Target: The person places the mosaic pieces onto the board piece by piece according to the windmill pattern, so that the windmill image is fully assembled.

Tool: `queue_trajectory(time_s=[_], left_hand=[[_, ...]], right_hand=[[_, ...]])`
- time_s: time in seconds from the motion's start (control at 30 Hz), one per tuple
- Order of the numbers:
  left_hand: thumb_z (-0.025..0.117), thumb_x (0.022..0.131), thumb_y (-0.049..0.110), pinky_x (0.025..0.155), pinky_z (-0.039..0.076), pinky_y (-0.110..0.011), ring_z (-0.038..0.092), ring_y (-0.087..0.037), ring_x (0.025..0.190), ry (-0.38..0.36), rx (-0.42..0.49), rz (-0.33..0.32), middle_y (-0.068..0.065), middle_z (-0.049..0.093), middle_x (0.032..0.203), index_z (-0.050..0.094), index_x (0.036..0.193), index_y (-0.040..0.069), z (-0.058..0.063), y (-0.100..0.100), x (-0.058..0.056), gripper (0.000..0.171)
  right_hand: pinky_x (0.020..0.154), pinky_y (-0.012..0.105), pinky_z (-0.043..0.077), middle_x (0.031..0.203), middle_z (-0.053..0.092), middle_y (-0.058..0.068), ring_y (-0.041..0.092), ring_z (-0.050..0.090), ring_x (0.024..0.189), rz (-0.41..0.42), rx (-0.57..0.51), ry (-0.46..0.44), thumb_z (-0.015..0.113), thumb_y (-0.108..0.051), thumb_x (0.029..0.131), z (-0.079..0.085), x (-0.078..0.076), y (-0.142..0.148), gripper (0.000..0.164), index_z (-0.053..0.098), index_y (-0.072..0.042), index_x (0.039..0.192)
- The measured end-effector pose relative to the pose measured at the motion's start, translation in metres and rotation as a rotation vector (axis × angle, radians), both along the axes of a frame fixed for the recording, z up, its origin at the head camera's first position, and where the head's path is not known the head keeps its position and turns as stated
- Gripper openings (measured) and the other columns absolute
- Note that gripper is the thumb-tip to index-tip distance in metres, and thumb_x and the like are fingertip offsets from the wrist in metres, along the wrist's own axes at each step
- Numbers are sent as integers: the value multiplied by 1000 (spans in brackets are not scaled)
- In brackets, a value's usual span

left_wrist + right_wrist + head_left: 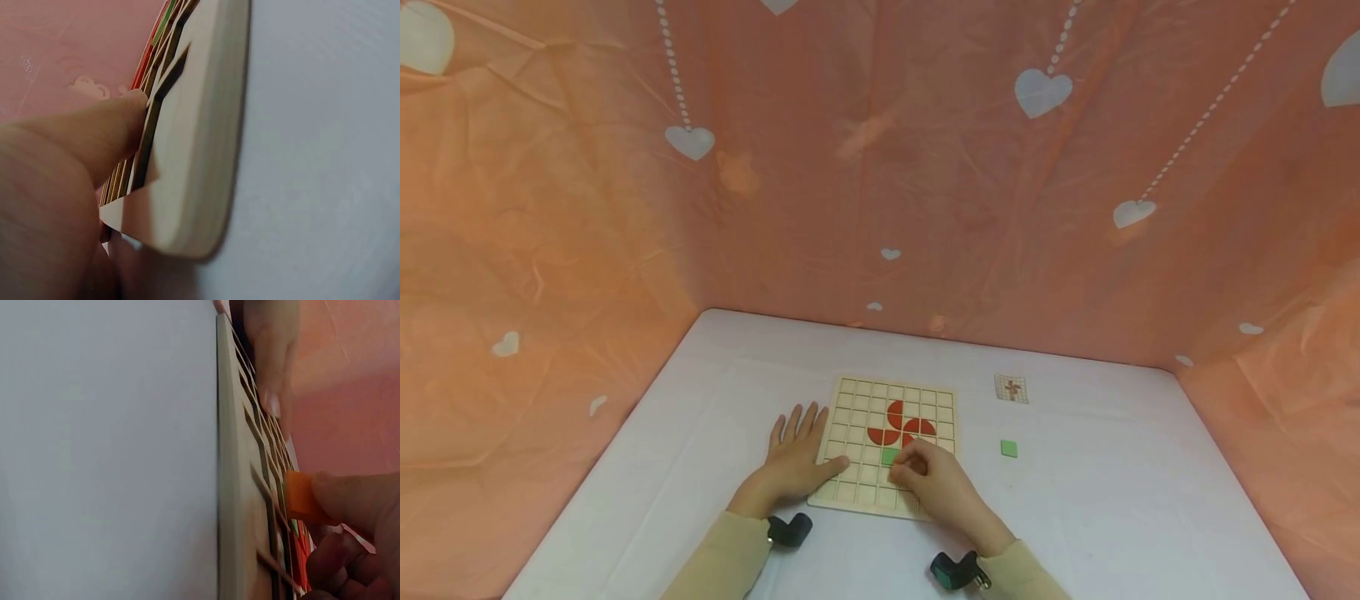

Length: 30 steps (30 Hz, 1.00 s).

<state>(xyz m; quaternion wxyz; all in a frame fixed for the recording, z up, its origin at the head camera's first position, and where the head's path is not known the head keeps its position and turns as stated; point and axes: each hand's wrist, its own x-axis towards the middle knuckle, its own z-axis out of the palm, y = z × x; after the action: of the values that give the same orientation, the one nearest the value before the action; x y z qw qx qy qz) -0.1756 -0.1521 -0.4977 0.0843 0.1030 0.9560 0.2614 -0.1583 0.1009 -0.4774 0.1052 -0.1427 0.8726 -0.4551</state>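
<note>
A wooden grid board [862,495] lies on the white table, with red quarter-round pieces [882,436] set like a pinwheel and a green square tile [890,456] just below them. My left hand [793,462] rests at the board's left edge, fingers spread on the table and thumb [106,128] on the board's border. Between thumb and fingertips, my right hand [946,485] pinches an orange tile [305,499]. That tile stands tilted close over the grid by the green tile, mostly hidden by the fingers in the head view.
Right of the board lies a loose green tile [1009,449]. Behind it is a small pattern card [1012,388] with a pinwheel picture. An orange cloth [925,208] with white hearts hangs round the back and sides of the table [1120,492].
</note>
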Motion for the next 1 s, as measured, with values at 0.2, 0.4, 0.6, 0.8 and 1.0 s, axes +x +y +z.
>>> queue_trajectory(time_s=[0.2, 0.4, 0.6, 0.8, 1.0], left_hand=[[57, 90, 54, 112, -10, -54, -6, -37, 146, 0, -11, -4, -20, 9, 160, 16, 153, -1, 1, 0, 0, 93], [57, 91, 55, 112, -9, -54, -7, -36, 146, -8, -36, -7, -19, 8, 160, 16, 154, 1, -2, 1, -2, 93], [57, 91, 54, 112, -9, -54, -7, -37, 146, 1, -31, -5, -19, 8, 160, 16, 153, 0, -1, 1, -2, 92], [57, 91, 53, 112, -9, -54, -6, -37, 146, 1, -36, -4, -20, 8, 160, 16, 153, 0, 0, 1, -2, 92], [57, 91, 53, 112, -10, -54, -7, -37, 146, -1, -40, -1, -20, 8, 160, 16, 153, 0, 2, 1, -2, 92]], right_hand=[[59, 25, 44, 76, 58, -10, 9, 52, 68, 8, 51, 59, 68, -26, 91, -3, 0, -11, 5, 64, -24, 90], [65, 25, 46, 84, 57, -12, 7, 52, 74, 0, 116, 135, 71, -26, 89, -7, 0, -11, 6, 65, -25, 90], [78, 30, 48, 94, 58, -12, 8, 55, 85, -9, 156, 174, 73, -31, 87, -6, 3, -6, 11, 68, -24, 94], [78, 32, 48, 92, 58, -12, 8, 54, 84, -25, 208, 182, 74, -33, 86, -6, 5, -1, 17, 71, -20, 98], [71, 28, 46, 88, 56, -12, 8, 51, 79, -21, 200, 168, 73, -29, 86, -7, 6, 1, 15, 72, -18, 97]])
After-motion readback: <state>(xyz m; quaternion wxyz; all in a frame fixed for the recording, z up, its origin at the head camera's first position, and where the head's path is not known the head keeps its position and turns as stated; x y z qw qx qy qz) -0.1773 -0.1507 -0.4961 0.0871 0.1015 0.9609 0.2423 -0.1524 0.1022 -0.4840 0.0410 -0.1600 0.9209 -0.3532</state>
